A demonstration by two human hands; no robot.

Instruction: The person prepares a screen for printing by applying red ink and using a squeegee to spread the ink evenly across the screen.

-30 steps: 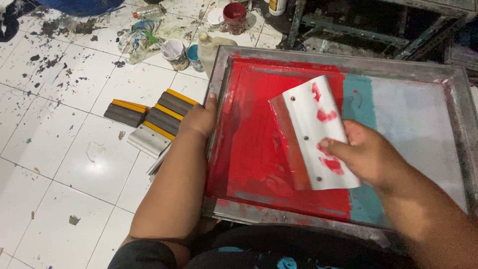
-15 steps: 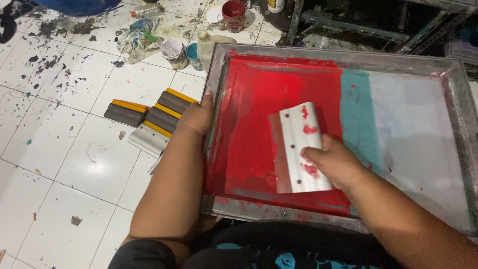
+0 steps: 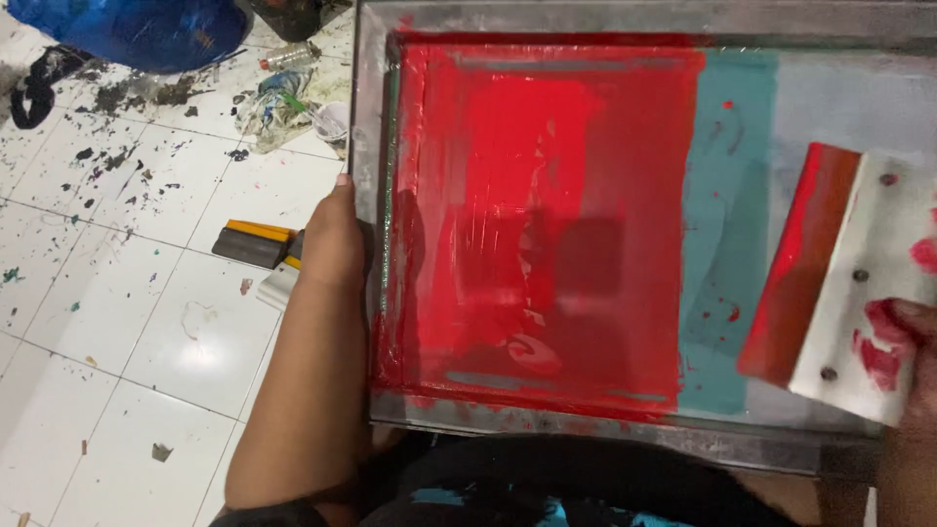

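**Squeegee parked at the right of the screen**

White tiled floor point(image 3: 127, 322), paint-spattered, lay under your metal-framed screen point(image 3: 363, 195), its mesh flooded red. Your left hand point(image 3: 334, 244) gripped the frame's left edge, fingers wrapped on it. Your right hand point(image 3: 913, 361), fingers clamped, held the squeegee point(image 3: 839, 278) at far right, its long axis running near-to-far across the mesh.

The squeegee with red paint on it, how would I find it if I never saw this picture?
Find the big metal-framed screen smeared with red ink. At its right edge, on the pale unpainted part, the right hand holds the squeegee. It has a white handle with small dark screws and a red-coated blade, unlike the grey and yellow squeegees lying on the floor tiles.
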